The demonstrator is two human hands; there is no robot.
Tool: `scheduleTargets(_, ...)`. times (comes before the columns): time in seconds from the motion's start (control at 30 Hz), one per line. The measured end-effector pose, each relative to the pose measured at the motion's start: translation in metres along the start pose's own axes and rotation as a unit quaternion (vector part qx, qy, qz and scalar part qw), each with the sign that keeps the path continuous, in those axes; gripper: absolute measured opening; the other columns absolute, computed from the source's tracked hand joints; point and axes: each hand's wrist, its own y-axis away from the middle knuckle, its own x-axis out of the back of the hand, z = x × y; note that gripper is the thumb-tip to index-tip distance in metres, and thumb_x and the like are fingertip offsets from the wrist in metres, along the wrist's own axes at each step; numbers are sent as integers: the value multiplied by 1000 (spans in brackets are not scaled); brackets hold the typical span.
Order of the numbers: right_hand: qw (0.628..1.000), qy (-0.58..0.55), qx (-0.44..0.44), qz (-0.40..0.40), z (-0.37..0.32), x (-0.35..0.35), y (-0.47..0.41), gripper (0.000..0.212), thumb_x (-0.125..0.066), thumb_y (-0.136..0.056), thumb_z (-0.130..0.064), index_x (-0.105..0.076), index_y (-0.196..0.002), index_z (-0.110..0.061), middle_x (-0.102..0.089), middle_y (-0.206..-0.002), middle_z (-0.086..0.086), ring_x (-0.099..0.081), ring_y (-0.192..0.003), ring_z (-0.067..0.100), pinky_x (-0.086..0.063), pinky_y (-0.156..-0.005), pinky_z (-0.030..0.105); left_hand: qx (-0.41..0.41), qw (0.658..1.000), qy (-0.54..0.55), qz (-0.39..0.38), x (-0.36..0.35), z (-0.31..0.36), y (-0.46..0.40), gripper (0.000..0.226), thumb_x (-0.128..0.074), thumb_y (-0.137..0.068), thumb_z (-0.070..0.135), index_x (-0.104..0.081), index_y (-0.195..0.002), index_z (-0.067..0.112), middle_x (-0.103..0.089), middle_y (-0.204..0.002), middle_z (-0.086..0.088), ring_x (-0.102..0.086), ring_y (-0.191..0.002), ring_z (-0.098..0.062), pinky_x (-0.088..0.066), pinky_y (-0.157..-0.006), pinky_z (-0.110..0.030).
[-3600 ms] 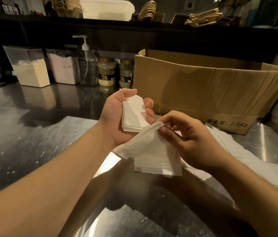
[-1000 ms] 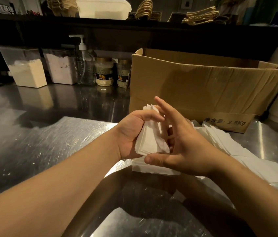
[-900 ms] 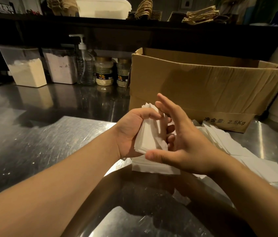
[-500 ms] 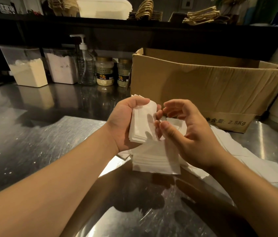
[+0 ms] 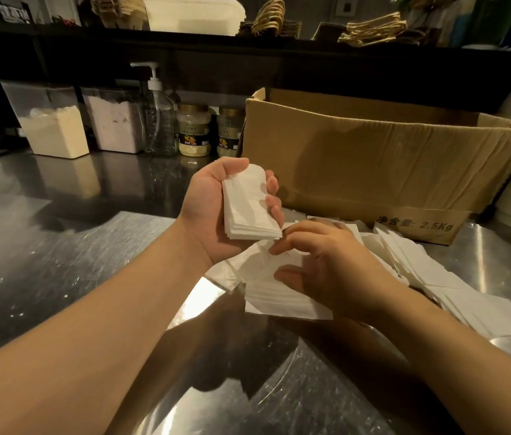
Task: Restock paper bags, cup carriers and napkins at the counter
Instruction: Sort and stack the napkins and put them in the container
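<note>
Left hand (image 5: pixel 216 208): my fingers (image 5: pixel 271 186) curl round a small stack of napkins (image 5: pixel 248 208), held above the surface (image 5: pixel 59 262).
Right hand (image 5: pixel 329 271): my fingers pinch the top napkin of the pile (image 5: pixel 279 296) just below the left hand.
Loose napkins (image 5: pixel 436 277): spread right of my right hand.
Cardboard box (image 5: pixel 373 161): beyond both hands.
</note>
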Motion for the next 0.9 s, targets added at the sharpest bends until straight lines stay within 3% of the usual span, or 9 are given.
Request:
scheduleTargets(0.27, 1000, 12, 18, -6, 0, -6, -3, 30, -73, -91, -37, -71, -121, -40, -66, -128, -19, -59, -115, 7, -51, -103, 36, -1, 1000, 8, 2, 1, 0, -1, 52, -62, -78, 36, -52, -125, 16, -60, -95, -4, -53, -75, -16, -50, -70, -31)
scheduleTargets(0.47, 999, 48, 16, -16, -4, -9, -7, 32, -71, -92, -42, -69, -124, -43, -61, -134, -19, -51, -122, 9, -41, -110, 37, 3, 1000, -1, 0, 1, -1, -1, 50, -61, -78, 37, -53, -123, 16, -60, -94, -4, -53, -75, -16, -49, -71, -30)
scheduleTargets(0.67, 999, 32, 33, 4, -2, -12, -9, 24, -66, -95, -38, -73, -118, -41, -66, -122, -18, -54, -111, 6, -47, -101, 38, -3, 1000, -3, 5, -1, -1, -1, 50, -61, -78, 36, -54, -123, 15, -61, -94, -4, -54, -74, -16, -49, -70, -30)
scheduleTargets(0.9, 998, 42, 35, 8, -1, -12, -9, 23, -63, -98, -36, -73, -118, -41, -67, -122, -16, -54, -111, 7, -47, -100, 38, -3, 1000, -4, 5, -1, -1, 0, 51, -59, -79, 36, -52, -125, 15, -60, -93, -4, -54, -70, -16, -48, -71, -30)
